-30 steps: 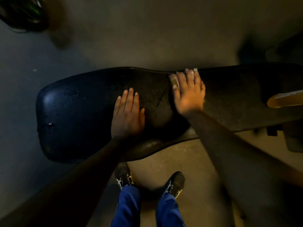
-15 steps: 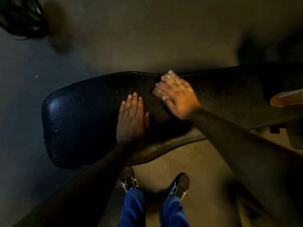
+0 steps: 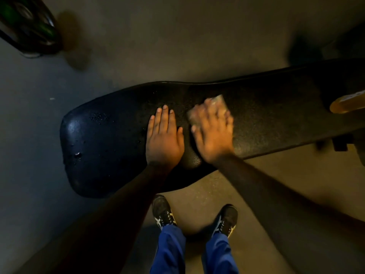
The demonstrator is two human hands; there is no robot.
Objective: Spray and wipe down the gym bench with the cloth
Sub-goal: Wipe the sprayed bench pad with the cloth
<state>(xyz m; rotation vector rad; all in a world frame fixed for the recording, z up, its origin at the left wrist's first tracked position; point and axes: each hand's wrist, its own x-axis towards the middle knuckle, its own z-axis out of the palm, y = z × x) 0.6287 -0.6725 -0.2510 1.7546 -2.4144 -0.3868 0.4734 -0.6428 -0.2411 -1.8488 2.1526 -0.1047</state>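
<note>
The cloth [image 3: 214,104] is lying flat on the padded top of the gym bench [image 3: 110,139], near the middle of its length, and the right hand [image 3: 214,133] is covering most of it; only a pale edge is showing past the fingertips, toward 12 o'clock from the palm; the fingers are looking spread and pressing down, but they are blurred, so I cannot tell if they are also curling into the fabric. The left hand [image 3: 164,139] is resting just beside it, at 9 o'clock from the right hand, open and flat on the surface with the fingers close together, holding nothing. The long axis of the bench is running from about 8 o'clock to 2 o'clock; the wide end at 8 o'clock is showing many small droplets [image 3: 96,116], so in my judgement the wiping is not finished there. That wet part is lying at 9 o'clock from the cloth, with the left hand between them; this hand will probably need to move away first. An amber object [image 3: 347,102], perhaps the spray bottle, is lying at 3 o'clock; the person's shoes [image 3: 164,213] are standing on the floor [image 3: 158,40] at 6 o'clock.
</note>
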